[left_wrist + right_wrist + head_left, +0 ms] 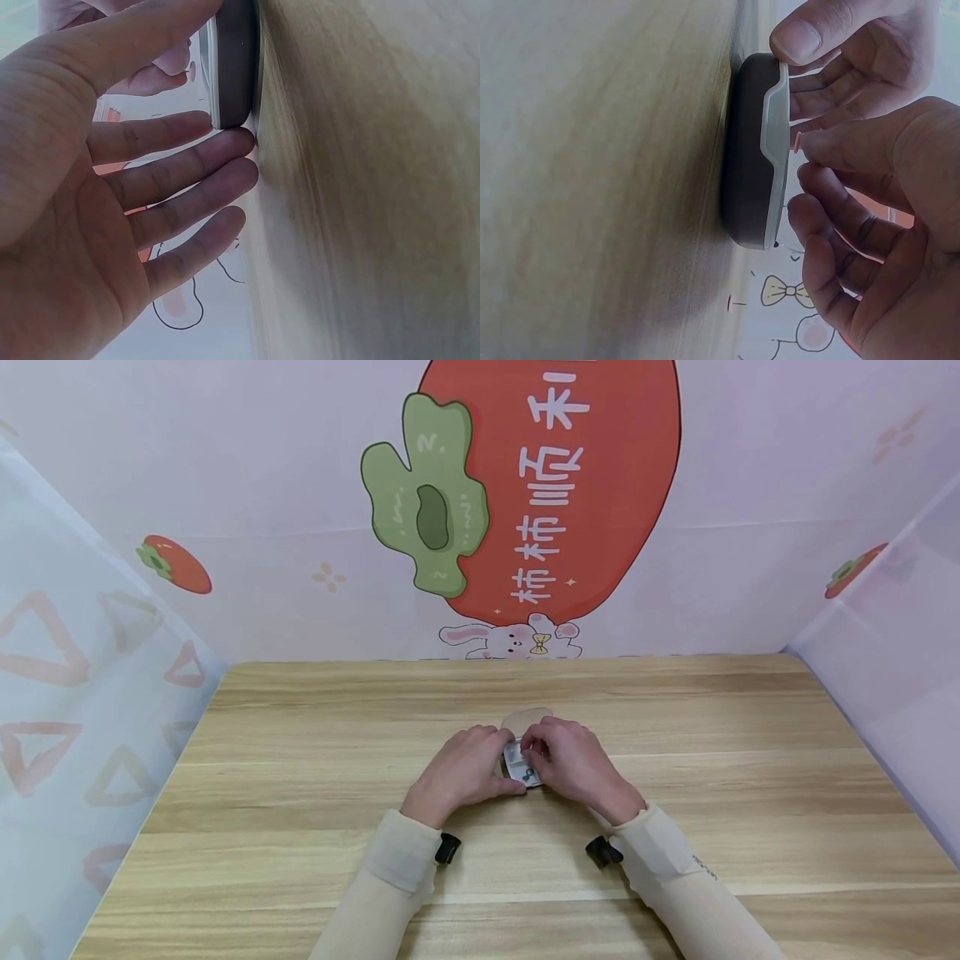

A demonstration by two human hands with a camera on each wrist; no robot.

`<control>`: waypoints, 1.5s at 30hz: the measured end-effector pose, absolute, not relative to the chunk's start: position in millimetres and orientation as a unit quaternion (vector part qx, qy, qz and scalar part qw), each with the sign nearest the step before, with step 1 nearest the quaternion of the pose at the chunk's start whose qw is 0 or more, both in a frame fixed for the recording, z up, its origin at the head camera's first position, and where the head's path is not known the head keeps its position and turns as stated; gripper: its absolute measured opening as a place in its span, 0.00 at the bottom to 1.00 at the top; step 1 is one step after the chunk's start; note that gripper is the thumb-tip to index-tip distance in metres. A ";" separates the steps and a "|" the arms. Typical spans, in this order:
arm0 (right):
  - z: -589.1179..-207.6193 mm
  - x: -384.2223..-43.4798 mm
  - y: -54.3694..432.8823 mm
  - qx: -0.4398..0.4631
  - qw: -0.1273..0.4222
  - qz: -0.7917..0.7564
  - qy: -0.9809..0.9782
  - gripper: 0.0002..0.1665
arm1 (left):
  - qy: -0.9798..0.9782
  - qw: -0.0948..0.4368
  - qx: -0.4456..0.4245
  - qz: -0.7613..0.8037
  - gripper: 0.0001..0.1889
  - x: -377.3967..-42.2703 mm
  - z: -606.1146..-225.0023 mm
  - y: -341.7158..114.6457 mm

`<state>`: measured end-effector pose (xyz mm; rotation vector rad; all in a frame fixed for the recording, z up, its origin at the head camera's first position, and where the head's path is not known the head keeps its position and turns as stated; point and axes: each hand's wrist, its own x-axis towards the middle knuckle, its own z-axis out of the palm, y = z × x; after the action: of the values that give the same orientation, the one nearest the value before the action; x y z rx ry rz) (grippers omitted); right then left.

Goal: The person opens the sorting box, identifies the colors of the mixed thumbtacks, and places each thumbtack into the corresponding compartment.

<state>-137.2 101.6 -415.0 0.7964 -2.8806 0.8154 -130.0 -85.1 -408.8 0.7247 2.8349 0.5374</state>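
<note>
A small box [752, 157], dark brown outside with a white rim, lies on the table between both hands. Its white compartmented tray [514, 768] faces up in the head view, with small dark pieces [528, 773] near the right side; their kind is unclear. My left hand [467, 767] holds the box between thumb and fingers at its near and far ends. Over the tray, my right hand [573, 762] pinches a tiny pinkish thin piece [798, 142] between thumb and forefinger. The right fingers hide part of the tray.
A beige rounded flat piece [525, 720], perhaps the box's lid, sits just behind the box. The wood-grain table [315, 860] extends around the hands. A printed wall [285, 602] stands along its back edge.
</note>
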 end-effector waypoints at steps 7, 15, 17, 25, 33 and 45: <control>-414.5 -137.1 101.4 0.253 0.019 0.262 -0.931 0.04 | 0.951 0.085 0.238 0.177 0.30 -129.3 -408.4 -84.6; -413.8 -137.0 101.4 0.248 0.014 0.264 -0.932 0.04 | 0.951 0.090 0.237 0.176 0.30 -129.3 -408.6 -84.4; -414.3 -137.2 101.6 0.248 0.013 0.263 -0.932 0.04 | 0.951 0.090 0.237 0.176 0.30 -129.3 -408.5 -84.3; -415.4 -137.2 101.2 0.246 0.008 0.258 -0.934 0.04 | 0.951 0.091 0.236 0.176 0.30 -129.7 -408.2 -84.2; -416.6 -137.2 101.4 0.246 0.008 0.256 -0.935 0.03 | 0.951 0.089 0.239 0.177 0.30 -129.5 -408.5 -84.3; -415.5 -137.8 101.7 0.243 0.004 0.257 -0.935 0.03 | 0.950 0.086 0.241 0.178 0.30 -129.8 -408.4 -84.8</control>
<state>-137.8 101.7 -415.5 0.7621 -2.9314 0.8043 -129.8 -84.8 -408.4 0.7171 2.8333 0.5294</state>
